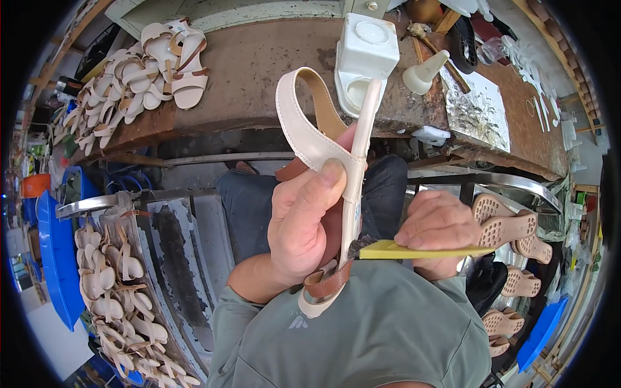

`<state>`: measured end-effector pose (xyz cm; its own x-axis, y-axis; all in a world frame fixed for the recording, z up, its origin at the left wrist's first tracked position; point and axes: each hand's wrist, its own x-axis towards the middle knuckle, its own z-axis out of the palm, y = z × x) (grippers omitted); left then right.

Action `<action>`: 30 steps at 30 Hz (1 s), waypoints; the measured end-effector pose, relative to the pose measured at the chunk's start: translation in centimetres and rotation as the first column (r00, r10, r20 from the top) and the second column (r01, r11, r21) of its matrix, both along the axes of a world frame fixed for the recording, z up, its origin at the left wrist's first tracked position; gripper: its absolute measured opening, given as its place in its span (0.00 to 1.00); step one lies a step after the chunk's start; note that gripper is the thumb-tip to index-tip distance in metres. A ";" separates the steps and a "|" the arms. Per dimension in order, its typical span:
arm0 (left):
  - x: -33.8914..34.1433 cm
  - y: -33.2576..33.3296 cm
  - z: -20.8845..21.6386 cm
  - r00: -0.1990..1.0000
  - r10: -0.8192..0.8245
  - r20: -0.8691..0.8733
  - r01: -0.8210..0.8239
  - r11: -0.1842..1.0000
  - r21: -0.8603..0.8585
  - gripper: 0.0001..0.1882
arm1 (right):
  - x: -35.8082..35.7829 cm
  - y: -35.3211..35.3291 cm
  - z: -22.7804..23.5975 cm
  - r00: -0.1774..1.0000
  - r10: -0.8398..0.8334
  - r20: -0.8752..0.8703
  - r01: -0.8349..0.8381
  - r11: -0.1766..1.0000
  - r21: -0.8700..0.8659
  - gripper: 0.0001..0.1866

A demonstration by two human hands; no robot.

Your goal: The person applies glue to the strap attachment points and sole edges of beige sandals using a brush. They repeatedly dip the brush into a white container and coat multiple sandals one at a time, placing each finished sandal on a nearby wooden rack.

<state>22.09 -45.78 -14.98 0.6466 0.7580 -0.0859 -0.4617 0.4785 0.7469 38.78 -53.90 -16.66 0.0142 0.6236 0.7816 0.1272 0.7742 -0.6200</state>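
Observation:
My left hand (pixel 299 216) is closed around a cream sandal (pixel 310 139), with its thumb pressed on the wide cream strap. The sandal is held edge-on in front of my chest, and a brown strap (pixel 327 284) shows at its lower end. My right hand (pixel 440 220) grips a brush (pixel 420 251) with a flat yellow handle. Its dark bristles meet the sandal's edge, close to the brown strap. Part of the sandal lies hidden behind my left fingers.
Ahead on the worn workbench (pixel 259 71) stand a white container (pixel 369 48) and a pale cone-shaped bottle (pixel 425 72). Sandals (pixel 139 74) pile up at the bench's left. More sandals (pixel 110 291) crowd a rack on my left; pinkish soles (pixel 508 223) sit on my right.

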 end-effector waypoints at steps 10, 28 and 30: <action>-0.6 -0.3 0.1 0.998 0.070 0.000 -0.070 0.997 -0.020 0.26 | -0.6 -0.5 1.3 0.997 0.057 -0.043 -0.059 0.997 -0.045 0.08; -0.8 -0.7 1.2 0.981 0.037 0.188 -0.008 0.988 -0.152 0.26 | -0.1 3.6 3.6 0.932 -0.353 0.086 0.345 0.934 0.091 0.08; -0.5 -0.6 1.7 0.985 0.105 0.139 -0.081 0.982 -0.170 0.25 | -0.2 4.6 3.8 0.907 -0.419 0.045 0.412 0.905 0.109 0.09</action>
